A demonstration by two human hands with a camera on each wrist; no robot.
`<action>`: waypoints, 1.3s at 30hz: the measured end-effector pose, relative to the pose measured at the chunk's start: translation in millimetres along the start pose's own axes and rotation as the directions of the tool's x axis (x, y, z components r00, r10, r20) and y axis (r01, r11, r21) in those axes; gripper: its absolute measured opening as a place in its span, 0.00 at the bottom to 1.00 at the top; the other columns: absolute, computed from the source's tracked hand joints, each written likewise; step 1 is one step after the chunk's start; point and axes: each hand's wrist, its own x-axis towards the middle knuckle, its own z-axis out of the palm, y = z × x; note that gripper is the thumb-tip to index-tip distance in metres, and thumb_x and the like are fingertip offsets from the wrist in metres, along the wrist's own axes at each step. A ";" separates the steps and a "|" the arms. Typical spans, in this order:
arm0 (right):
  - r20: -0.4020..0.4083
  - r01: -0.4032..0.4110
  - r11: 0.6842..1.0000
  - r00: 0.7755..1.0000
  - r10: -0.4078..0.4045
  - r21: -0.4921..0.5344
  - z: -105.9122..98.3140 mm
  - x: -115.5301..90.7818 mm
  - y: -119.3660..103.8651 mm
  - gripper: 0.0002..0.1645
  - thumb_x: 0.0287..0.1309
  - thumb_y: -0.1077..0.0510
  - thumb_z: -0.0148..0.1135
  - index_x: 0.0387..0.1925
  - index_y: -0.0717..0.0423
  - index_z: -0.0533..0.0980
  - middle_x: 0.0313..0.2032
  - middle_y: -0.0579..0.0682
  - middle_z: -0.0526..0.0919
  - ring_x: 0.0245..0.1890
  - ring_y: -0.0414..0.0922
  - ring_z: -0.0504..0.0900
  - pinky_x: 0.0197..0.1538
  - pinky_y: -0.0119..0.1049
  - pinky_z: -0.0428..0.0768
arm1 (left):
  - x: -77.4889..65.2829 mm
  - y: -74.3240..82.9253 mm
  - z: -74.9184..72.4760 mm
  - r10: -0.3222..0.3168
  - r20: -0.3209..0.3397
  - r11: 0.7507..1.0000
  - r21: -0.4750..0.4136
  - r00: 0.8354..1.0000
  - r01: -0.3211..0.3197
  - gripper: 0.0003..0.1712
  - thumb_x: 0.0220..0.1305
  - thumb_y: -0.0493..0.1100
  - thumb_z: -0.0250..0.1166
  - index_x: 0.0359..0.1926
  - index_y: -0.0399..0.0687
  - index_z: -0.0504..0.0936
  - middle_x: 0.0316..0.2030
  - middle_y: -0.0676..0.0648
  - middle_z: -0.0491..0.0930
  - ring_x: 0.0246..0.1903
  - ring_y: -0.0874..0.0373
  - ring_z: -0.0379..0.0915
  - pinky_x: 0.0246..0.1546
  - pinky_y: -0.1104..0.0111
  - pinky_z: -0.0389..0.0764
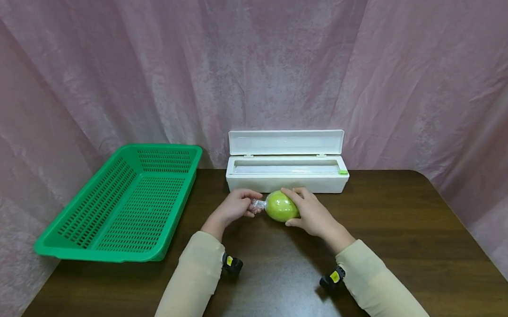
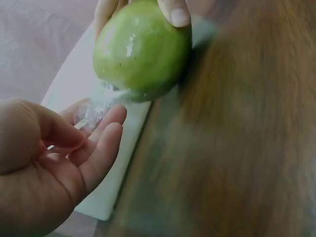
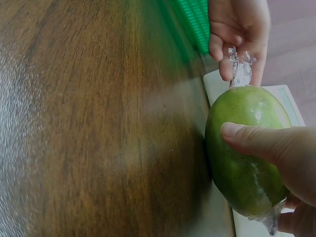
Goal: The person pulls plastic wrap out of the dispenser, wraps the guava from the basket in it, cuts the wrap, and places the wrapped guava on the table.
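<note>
A green mango (image 1: pixel 281 206) wrapped in clear cling film is held at the middle of the table, near its back. My right hand (image 1: pixel 311 213) grips it from the right, with the thumb across its side in the right wrist view. A twisted tail of cling film (image 3: pixel 242 71) sticks out of its left end. The loosely bent fingers of my left hand (image 2: pixel 64 153) are around this tail, whose crumpled tip shows free between them. At the mango's other end, a second gathered bit of film (image 3: pixel 271 219) lies by my right fingers, partly hidden.
Just behind the hands stands a white cling film dispenser (image 1: pixel 280 180) with its lid raised and a green slider at its right end. A green plastic basket (image 1: pixel 179 199) sits on the left of the brown wooden table (image 1: pixel 402 237). Pink curtains (image 1: pixel 275 58) hang behind.
</note>
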 end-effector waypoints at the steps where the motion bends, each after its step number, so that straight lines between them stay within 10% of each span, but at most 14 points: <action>1: -0.002 0.003 1.000 1.000 -0.003 -0.003 0.0 -0.1 0.2 0.51 0.44 0.52 0.75 0.69 0.47 0.60 0.59 0.63 0.66 0.58 0.59 0.69 0.57 0.54 0.73 | -0.4 -1.8 -1.3 0.008 0.008 1.000 0.009 1.000 -0.008 0.23 0.63 0.27 0.45 0.54 0.38 0.78 0.42 0.40 0.78 0.33 0.57 0.79 0.34 0.66 0.82; 5: -0.002 0.001 1.000 1.000 -0.001 -0.005 -0.4 -0.2 -0.3 0.51 0.43 0.52 0.75 0.69 0.47 0.60 0.59 0.63 0.66 0.58 0.59 0.69 0.57 0.54 0.73 | -0.7 -8.9 -2.1 0.109 0.021 0.983 0.144 0.994 -0.111 0.22 0.61 0.25 0.52 0.55 0.41 0.77 0.41 0.42 0.78 0.33 0.58 0.77 0.32 0.68 0.80; 10: -0.007 0.000 1.000 1.000 0.000 0.005 -0.1 -0.5 -0.6 0.51 0.43 0.52 0.76 0.69 0.47 0.60 0.59 0.62 0.66 0.57 0.59 0.69 0.57 0.54 0.73 | -2.0 -9.6 2.2 0.303 -0.002 0.874 0.400 0.953 -0.277 0.16 0.60 0.32 0.63 0.50 0.44 0.80 0.40 0.46 0.80 0.35 0.58 0.73 0.36 0.68 0.76; 16: -0.008 -0.008 1.000 1.000 0.008 0.016 0.8 -0.1 0.2 0.51 0.44 0.52 0.75 0.69 0.47 0.60 0.59 0.61 0.66 0.58 0.58 0.69 0.57 0.55 0.73 | -1.7 -8.0 8.1 0.373 -0.028 0.823 0.471 0.927 -0.317 0.07 0.61 0.40 0.65 0.40 0.46 0.84 0.38 0.48 0.82 0.41 0.57 0.76 0.46 0.63 0.77; 23: -0.005 -0.009 1.000 1.000 0.009 0.015 1.1 -0.1 0.4 0.51 0.44 0.52 0.75 0.69 0.47 0.60 0.60 0.62 0.66 0.58 0.58 0.69 0.57 0.54 0.73 | 3.5 -10.4 13.7 0.341 -0.098 0.871 0.407 0.935 -0.275 0.06 0.63 0.43 0.63 0.32 0.46 0.83 0.31 0.51 0.81 0.34 0.60 0.75 0.39 0.67 0.77; 32: -0.004 -0.010 1.000 1.000 0.010 0.016 0.1 -0.5 -0.9 0.51 0.44 0.51 0.75 0.69 0.47 0.60 0.60 0.61 0.66 0.58 0.58 0.69 0.57 0.54 0.73 | 10.0 -5.0 23.2 0.174 -0.158 0.968 0.207 0.972 -0.140 0.08 0.64 0.41 0.59 0.31 0.39 0.79 0.25 0.46 0.79 0.20 0.61 0.73 0.23 0.70 0.78; 39: -0.004 -0.005 1.000 1.000 0.005 0.021 -0.8 -0.7 -1.3 0.51 0.44 0.52 0.75 0.69 0.47 0.60 0.60 0.62 0.66 0.58 0.59 0.69 0.57 0.55 0.73 | 10.0 4.2 27.2 0.024 -0.209 0.992 0.127 0.978 0.003 0.09 0.61 0.41 0.60 0.33 0.37 0.79 0.33 0.45 0.77 0.21 0.59 0.70 0.20 0.68 0.78</action>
